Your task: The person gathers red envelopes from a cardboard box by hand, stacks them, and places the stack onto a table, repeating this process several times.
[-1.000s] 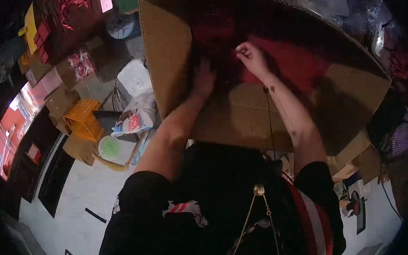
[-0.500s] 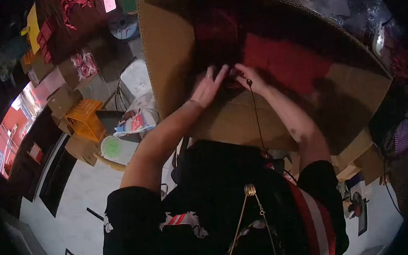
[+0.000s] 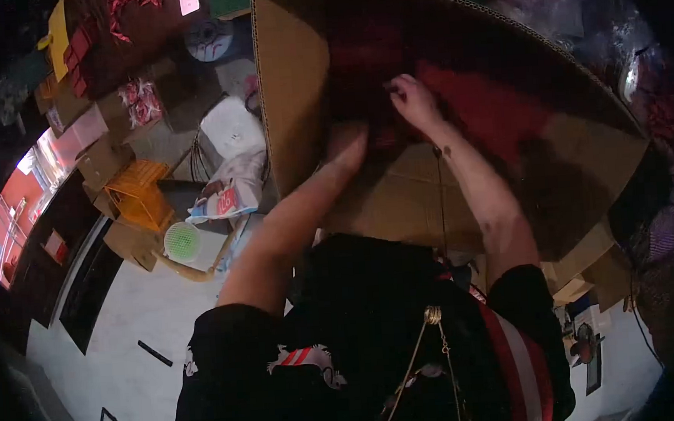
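A big open cardboard box [image 3: 290, 82] stands in front of me, and both my arms reach into it. Dark red material [image 3: 485, 101] lies inside the box, dim in shadow. My left hand [image 3: 346, 144] is low in the box, pressed against the red material near the left wall. My right hand [image 3: 414, 101] is a little farther in, its fingers pinched on a fold of the red material. Whether the left hand grips anything is hidden by shadow. A thin dark cord [image 3: 441, 204] hangs along my right forearm.
To the left of the box lie a white bag [image 3: 232, 128], an orange crate [image 3: 139, 192], a round green mesh lid [image 3: 182, 241], small cardboard boxes [image 3: 106, 159] and packets of red items [image 3: 137, 103]. Folded cardboard [image 3: 586, 253] lies at the right.
Both hands were together near the box's front half a second ago; they have since reached deeper into the box and moved apart. My view has shifted slightly.
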Demonstrator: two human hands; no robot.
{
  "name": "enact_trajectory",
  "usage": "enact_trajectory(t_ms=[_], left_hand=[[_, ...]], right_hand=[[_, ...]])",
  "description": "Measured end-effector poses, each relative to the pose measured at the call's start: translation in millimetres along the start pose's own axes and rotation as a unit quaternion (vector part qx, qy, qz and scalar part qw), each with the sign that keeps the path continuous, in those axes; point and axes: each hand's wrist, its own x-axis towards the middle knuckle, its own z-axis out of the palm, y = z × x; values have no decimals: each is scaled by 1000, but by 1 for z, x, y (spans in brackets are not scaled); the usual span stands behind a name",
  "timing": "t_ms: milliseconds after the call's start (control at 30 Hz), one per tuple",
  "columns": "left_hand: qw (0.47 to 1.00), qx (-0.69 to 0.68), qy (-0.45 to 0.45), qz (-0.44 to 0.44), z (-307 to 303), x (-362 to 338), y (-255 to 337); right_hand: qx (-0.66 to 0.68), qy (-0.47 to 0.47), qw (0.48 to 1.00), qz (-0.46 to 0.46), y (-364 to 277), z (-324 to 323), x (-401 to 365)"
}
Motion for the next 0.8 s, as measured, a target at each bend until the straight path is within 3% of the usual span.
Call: enact_trajectory(t_ms=[33,67,100,133,167,233,300,333,367,433,467,533,633,667,700,733,767,800], left_hand=[[990,-19,-74,-115,-8,3,9],[990,-19,-74,-115,5,1,2],[991,-58,-29,-118,12,-2,1],[988,-98,17,-120,23,-5,-5],[988,-98,17,-122,-11,7,27],[956,-96,-30,-274,-89,30,98],[965,-82,-51,-242,-72,25,76],[974,-67,-70,-207,-60,24,61],[974,-68,-71,-206,-53,26,50],[878,-404,-70,-245,-40,27,34],[878,-404,-70,-245,-35,25,30],[972,-156,-63,-164,-26,25,25],[983,-89,1,-157,-71,22,69],[984,-89,0,-157,-60,21,57],[992,0,-73,-106,-50,22,42],[984,89,-144,-53,-41,21,32],[984,88,-144,-52,-40,21,34],[990,11,-90,-106,-40,18,36]], right_hand=[[-166,60,981,-84,-1,4,5],[-221,-66,973,-9,-1,7,12],[-221,-66,973,-10,-2,11,14],[-272,-143,951,35,-12,11,16],[-321,-218,918,81,-17,12,17],[-308,-173,934,47,1,25,10],[-275,-121,952,59,3,27,3],[-235,-77,969,-1,19,31,-1],[-236,-77,969,1,18,29,-3],[-155,-34,987,-21,16,26,-10],[132,-47,983,122,27,32,-10],[112,-46,986,111,27,34,-15],[41,-70,989,125,21,34,-24],[-53,-42,997,30,13,29,-29],[-146,-13,987,-65,6,24,-35],[-127,-54,990,-19,-12,13,-35],[-127,-54,990,-18,-16,11,-33],[-75,-71,993,57,-21,10,-31]])
